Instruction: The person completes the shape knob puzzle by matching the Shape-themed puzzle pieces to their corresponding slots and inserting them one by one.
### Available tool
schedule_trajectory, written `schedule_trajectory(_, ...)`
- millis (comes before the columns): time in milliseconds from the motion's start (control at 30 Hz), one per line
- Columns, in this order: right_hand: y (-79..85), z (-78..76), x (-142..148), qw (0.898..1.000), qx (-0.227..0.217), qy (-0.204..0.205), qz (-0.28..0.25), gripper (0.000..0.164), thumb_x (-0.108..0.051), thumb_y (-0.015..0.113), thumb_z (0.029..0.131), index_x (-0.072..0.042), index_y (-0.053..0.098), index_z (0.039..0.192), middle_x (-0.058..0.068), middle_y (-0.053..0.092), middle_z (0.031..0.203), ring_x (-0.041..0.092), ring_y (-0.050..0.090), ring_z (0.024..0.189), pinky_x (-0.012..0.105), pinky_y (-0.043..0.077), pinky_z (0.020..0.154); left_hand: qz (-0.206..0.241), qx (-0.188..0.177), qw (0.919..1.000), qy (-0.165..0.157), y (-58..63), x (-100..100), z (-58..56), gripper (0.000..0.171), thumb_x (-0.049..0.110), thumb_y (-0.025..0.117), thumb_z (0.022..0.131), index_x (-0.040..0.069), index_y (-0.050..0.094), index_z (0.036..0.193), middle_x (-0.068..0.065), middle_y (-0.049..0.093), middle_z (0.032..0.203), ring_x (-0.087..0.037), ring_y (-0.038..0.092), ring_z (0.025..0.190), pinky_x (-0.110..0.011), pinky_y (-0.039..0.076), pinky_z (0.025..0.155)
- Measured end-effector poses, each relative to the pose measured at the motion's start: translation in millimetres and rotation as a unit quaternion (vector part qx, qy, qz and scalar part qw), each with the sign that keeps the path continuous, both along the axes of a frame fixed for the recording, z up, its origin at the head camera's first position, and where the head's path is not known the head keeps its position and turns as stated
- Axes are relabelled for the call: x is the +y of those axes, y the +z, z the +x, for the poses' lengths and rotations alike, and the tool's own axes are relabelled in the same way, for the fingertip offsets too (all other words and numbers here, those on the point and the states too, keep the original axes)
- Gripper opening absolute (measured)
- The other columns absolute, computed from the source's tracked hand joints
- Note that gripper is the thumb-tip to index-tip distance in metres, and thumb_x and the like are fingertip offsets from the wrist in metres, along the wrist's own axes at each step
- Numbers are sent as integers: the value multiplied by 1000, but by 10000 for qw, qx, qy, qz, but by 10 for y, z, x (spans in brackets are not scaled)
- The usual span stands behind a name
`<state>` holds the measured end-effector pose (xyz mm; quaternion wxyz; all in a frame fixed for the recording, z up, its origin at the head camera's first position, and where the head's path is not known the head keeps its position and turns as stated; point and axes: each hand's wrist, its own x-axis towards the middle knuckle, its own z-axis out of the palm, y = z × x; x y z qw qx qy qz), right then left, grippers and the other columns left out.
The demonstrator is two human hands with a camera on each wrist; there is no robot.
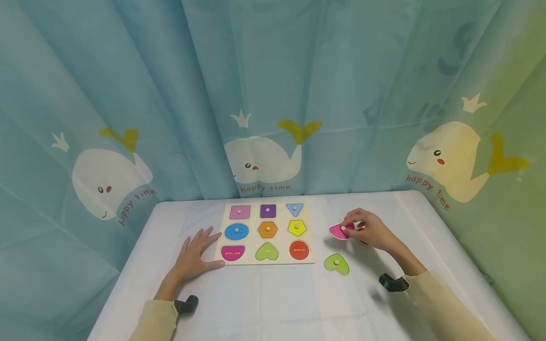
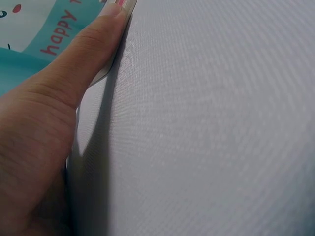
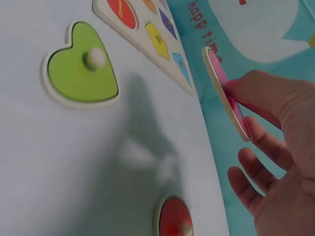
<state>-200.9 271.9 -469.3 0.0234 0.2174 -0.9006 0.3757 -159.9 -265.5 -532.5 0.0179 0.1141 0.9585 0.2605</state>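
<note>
My right hand [image 1: 370, 230] pinches the pink half-round piece [image 1: 337, 232] by its knob [image 1: 343, 228], above the table [image 1: 273, 303]. My left hand [image 1: 194, 255] is spread, thumb and fingertips touching the left side of the puzzle board [image 1: 253, 237]. 6 knobbed pieces [image 1: 267, 233] sit in the board; 3 bare recesses [image 1: 267, 252] show small printed words. The green heart piece [image 1: 339, 267] lies just beside the board — the red piece [image 3: 172, 219], mostly hidden behind my right hand, is cut off in the right wrist view.
</note>
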Motion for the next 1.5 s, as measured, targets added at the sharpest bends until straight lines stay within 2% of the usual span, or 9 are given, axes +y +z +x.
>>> schedule_trajectory(167, 32, -101, -191, 9999, -160, -42, -17, 8, -9, 81, 88, -13, 81, 95, 7, 67, 108, 28, 61, 104, 42, 57, 84, 30, 21, 10000, -13, -5, -11, 4, 93, 55, 83, 78, 15, 48, 154, -19, 31, 165, -47, 15, 153, -72, 2, 119)
schedule_trajectory(333, 52, -169, -370, 9987, -423, -49, -286, 9, -10, 82, 88, -13, 81, 96, 6, 66, 109, 27, 59, 106, 44, 55, 87, 36, 15, 10000, -7, 5, -12, -2, 93, 54, 83, 77, 15, 49, 154, -19, 31, 165, -48, 15, 153, -73, 1, 118)
schedule_trajectory(567, 42, -252, -623, 9992, -282, 151, -226, 8, -12, 82, 87, -14, 81, 95, 5, 67, 107, 25, 59, 104, 44, 56, 84, 14, 2, 10000, -5, 2, -5, -20, 92, 54, 83, 78, 16, 49, 154, -19, 30, 165, -48, 15, 153, -72, 0, 119)
schedule_trajectory(967, 76, -303, -1139, 9968, -548, 457, -358, 8, -16, 81, 89, -16, 82, 96, 1, 67, 107, 22, 58, 105, 38, 52, 85, -6, 7, 10000, -23, 9, -2, -16, 92, 55, 84, 77, 16, 49, 154, -19, 31, 165, -47, 15, 153, -73, 1, 118)
schedule_trajectory(1167, 43, -312, -1400, 9960, -658, 428, -429, 8, -16, 83, 88, -16, 82, 96, 0, 66, 105, 21, 58, 105, 35, 53, 85, -32, 5, 10000, -31, 2, -8, -23, 92, 55, 83, 77, 16, 49, 154, -19, 30, 166, -47, 14, 154, -72, 1, 119)
schedule_trajectory(1400, -36, -270, -1709, 9956, -395, 485, -702, 6, -16, 83, 87, -14, 81, 93, -2, 70, 98, 18, 57, 98, 34, 54, 82, -36, 71, 10000, -28, -16, -12, -25, 92, 54, 84, 77, 16, 50, 153, -19, 32, 165, -47, 16, 153, -73, 2, 119)
schedule_trajectory(1500, -90, -245, -1840, 9945, -429, 432, -851, 7, -16, 83, 87, -15, 81, 93, -3, 69, 99, 16, 58, 98, 33, 54, 83, -48, 99, 9999, -24, -23, -12, -29, 91, 54, 84, 77, 16, 50, 153, -19, 32, 165, -47, 16, 153, -73, 3, 118)
